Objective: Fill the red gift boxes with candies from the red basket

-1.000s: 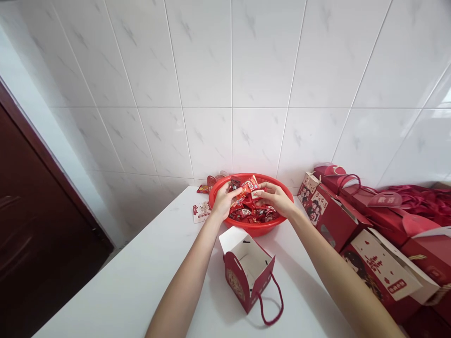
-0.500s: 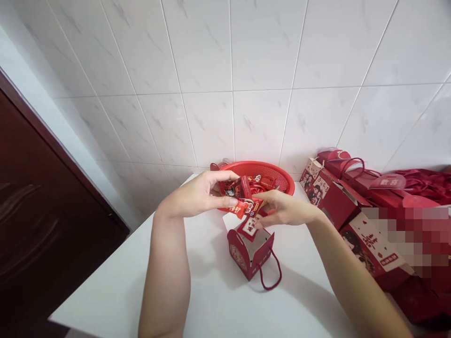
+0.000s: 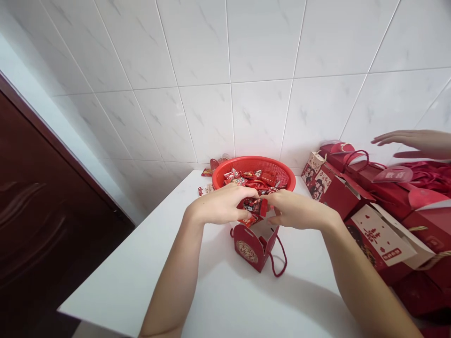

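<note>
My left hand [image 3: 223,204] is closed around red-wrapped candies [image 3: 251,205], above the opening of a small red gift box [image 3: 251,249]. The box stands on the white table with its top open, pale inside, and a dark red cord handle [image 3: 281,263] hangs at its right. My right hand [image 3: 298,210] is at the far upper edge of the box, fingers curled and thumb below; it seems to pinch the box's flap, largely hidden. Its fingertips come close to the candies. Just behind both hands sits a red plastic basket [image 3: 289,184] with several wrapped candies in it.
On the right, several red gift boxes [image 3: 340,197] with cord handles are piled beside dark red fabric or ribbon [image 3: 428,174]. Another person's hand [image 3: 419,142] reaches over them. A tiled wall [image 3: 260,119] rises behind the table [image 3: 158,263]; a dark door [image 3: 45,211] is at left.
My left hand has moved right and lower with the candies, closer to the box opening. My right hand has shifted slightly right. Another person's hand has appeared at the right.
</note>
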A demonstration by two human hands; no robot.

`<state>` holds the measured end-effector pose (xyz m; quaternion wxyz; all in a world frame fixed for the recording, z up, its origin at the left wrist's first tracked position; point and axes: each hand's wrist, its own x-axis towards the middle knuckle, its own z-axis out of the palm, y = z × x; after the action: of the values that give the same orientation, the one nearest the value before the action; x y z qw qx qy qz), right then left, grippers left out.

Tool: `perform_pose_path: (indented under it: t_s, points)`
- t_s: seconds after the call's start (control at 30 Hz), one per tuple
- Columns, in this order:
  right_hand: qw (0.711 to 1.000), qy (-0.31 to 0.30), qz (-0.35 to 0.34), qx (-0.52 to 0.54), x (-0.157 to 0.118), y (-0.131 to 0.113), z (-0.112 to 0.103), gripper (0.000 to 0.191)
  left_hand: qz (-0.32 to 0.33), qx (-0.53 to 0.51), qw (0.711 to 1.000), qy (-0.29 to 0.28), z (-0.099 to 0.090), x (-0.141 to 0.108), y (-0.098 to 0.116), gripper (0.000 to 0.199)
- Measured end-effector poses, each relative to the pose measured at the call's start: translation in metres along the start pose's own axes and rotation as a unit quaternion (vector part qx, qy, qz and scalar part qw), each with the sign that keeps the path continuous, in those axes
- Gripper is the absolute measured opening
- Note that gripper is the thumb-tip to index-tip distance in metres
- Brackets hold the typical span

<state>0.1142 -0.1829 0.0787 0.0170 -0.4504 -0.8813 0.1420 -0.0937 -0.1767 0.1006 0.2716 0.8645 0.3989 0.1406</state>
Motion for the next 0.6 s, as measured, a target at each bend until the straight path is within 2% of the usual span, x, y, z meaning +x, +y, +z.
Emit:
perform_pose_path:
  t_s: [0.17, 0.27, 0.37, 0.5, 0.6]
  points:
    - [1.0, 0.003, 0.001, 0.025, -0.004, 0.004, -0.004, 0.017, -0.004, 0.03, 0.999, -0.023, 0.008, 0.009, -0.004, 0.018]
    - [0.999, 0.005, -0.018, 0.039, -0.006, 0.007, -0.006, 0.017, 0.005, 0.053, 0.998, -0.027, 0.01, 0.011, -0.005, 0.009]
    - [0.999, 0.003, -0.018, 0.045, -0.009, 0.009, -0.008, 0.018, 0.015, 0.026, 0.999, -0.033, 0.013, 0.013, -0.005, 0.008]
    - [0.998, 0.005, -0.007, 0.058, -0.012, 0.013, -0.011, 0.028, 0.004, -0.004, 0.999, -0.048, 0.016, 0.014, -0.004, 0.018]
    - [0.999, -0.003, 0.001, 0.051, -0.013, 0.013, -0.011, 0.03, -0.001, 0.011, 0.998, -0.054, 0.018, 0.015, -0.004, 0.008]
